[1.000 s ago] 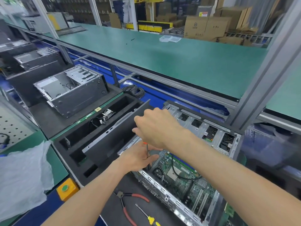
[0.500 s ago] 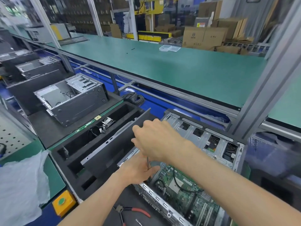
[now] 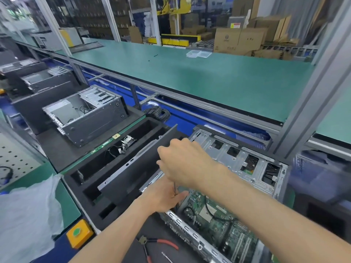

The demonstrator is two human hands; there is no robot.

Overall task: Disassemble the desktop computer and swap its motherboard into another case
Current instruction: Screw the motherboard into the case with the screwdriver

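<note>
Right hand (image 3: pixel 187 164) grips a screwdriver (image 3: pixel 175 188), shaft pointing down; left hand (image 3: pixel 164 196) pinches the shaft beside the motherboard (image 3: pixel 224 223). The open computer case (image 3: pixel 245 164) lies at the worktop's near right corner.

I'm seeing red-handled pliers (image 3: pixel 152 243) lying near a yellow button box (image 3: pixel 79 233); cardboard boxes (image 3: pixel 239 41) are sitting beyond the green bench (image 3: pixel 190 76).

The right hand (image 3: pixel 187 164) is above the left hand (image 3: pixel 164 195), a screwdriver shaft (image 3: pixel 175 187) between them. Right of both lies the open case (image 3: pixel 245 168) with the motherboard (image 3: pixel 224 224) in it. Left of them sits the foam tray (image 3: pixel 106 173), and beyond that a second case (image 3: pixel 85 114). Pliers (image 3: pixel 157 243) lie nearer than the left hand.
</note>
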